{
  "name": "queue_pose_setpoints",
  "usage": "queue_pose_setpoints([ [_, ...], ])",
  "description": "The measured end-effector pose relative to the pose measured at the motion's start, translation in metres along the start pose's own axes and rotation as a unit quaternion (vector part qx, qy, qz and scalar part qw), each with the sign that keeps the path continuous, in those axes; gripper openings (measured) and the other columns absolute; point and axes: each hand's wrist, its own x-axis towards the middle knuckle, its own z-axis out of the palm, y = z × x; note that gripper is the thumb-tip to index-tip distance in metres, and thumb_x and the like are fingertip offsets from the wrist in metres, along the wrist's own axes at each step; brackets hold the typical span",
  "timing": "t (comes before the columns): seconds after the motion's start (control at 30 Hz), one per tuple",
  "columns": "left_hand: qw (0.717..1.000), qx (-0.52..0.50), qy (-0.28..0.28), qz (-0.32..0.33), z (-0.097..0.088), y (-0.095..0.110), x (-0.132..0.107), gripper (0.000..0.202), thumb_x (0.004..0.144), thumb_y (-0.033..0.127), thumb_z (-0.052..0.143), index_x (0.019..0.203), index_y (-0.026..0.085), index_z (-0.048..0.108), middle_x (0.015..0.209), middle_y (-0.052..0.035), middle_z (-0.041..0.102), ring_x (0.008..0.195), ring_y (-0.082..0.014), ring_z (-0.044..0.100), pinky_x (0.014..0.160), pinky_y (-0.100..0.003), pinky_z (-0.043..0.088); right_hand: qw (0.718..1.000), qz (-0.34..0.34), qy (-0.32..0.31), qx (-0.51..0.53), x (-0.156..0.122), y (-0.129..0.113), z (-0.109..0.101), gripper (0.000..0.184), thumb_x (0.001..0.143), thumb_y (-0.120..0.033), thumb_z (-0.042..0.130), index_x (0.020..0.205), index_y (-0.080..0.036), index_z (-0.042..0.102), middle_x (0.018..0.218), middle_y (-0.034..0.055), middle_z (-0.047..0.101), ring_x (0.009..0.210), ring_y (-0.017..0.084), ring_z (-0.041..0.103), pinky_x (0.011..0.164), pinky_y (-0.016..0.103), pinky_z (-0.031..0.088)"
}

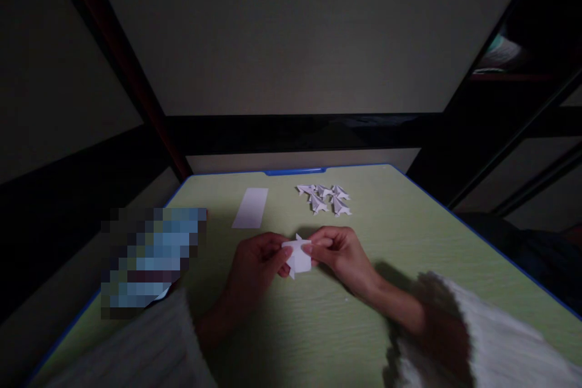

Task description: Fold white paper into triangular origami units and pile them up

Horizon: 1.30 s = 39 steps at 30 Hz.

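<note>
Between my two hands is a small piece of folded white paper [300, 257], held above the table. Small points of it stick out at the top and at the lower left. My left hand [261, 260] pinches its left edge, thumb on the face toward me. On the right edge, my right hand [339, 251] grips it the same way, thumb in front and fingers curled behind. Beyond my hands lie several folded paper figures [317, 204] in a cluster. Left of them a flat white paper strip [251, 208] rests on the table.
The pale green table [409, 242] has a blue edge and a blue piece [295, 171] at its far side. A pixelated, blurred-out object [154, 260] lies at the left edge. Light panels [291, 36] stand behind the table, and dark shelving [513, 73] is at the right.
</note>
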Motion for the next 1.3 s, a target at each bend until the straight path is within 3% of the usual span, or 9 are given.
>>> queue_pose_setpoints([
  [0.2,0.995,0.063,0.031,0.066,-0.0014,0.0011,-0.0059,0.012,0.06,0.015,0.058,0.068,0.012,0.067,0.039,0.0034,0.057,0.036,-0.0077,0.051,0.039,-0.016,0.041,0.999,0.019,-0.004,0.045,-0.0017,-0.0014,0.0001,0.014,0.052,-0.022,0.07,0.054,-0.011,0.061,0.043,-0.0022,0.059,0.039,0.006,0.051,0.043,0.018,0.042],
  [0.4,0.984,0.113,0.002,0.139,-0.0034,0.0028,-0.0074,0.014,0.063,0.013,0.056,0.07,0.014,0.069,0.044,0.0018,0.059,0.039,-0.0085,0.054,0.041,-0.017,0.043,0.998,0.016,-0.017,0.065,-0.0022,-0.0023,-0.0004,0.009,0.054,-0.018,0.068,0.054,-0.012,0.062,0.045,-0.0014,0.06,0.04,0.006,0.051,0.044,0.018,0.042],
  [0.7,0.97,0.15,-0.042,0.189,-0.0061,0.0018,-0.0068,0.016,0.067,0.015,0.055,0.072,0.018,0.069,0.048,0.0003,0.06,0.045,-0.0103,0.055,0.045,-0.019,0.043,0.997,0.003,-0.021,0.08,-0.0023,0.0009,-0.003,0.006,0.058,-0.018,0.065,0.057,-0.013,0.063,0.05,-0.0007,0.061,0.044,0.007,0.052,0.046,0.019,0.041],
  [0.97,0.969,0.16,-0.053,0.183,-0.0053,0.0049,-0.0081,0.015,0.068,0.014,0.054,0.061,0.016,0.067,0.047,0.0002,0.059,0.045,-0.0096,0.054,0.045,-0.018,0.041,0.997,-0.001,-0.033,0.074,-0.0012,0.0013,-0.0035,0.009,0.06,-0.02,0.064,0.057,-0.012,0.061,0.048,-0.0019,0.057,0.044,0.006,0.049,0.045,0.018,0.039],
  [1.3,0.965,0.167,-0.065,0.193,-0.0068,0.0048,-0.0083,0.014,0.066,0.015,0.055,0.059,0.017,0.067,0.05,-0.0008,0.061,0.046,-0.0106,0.056,0.045,-0.018,0.042,0.996,0.008,-0.068,0.053,0.0004,0.001,-0.0059,0.011,0.057,-0.022,0.067,0.058,-0.012,0.062,0.047,-0.0018,0.057,0.043,0.006,0.05,0.043,0.018,0.038],
])
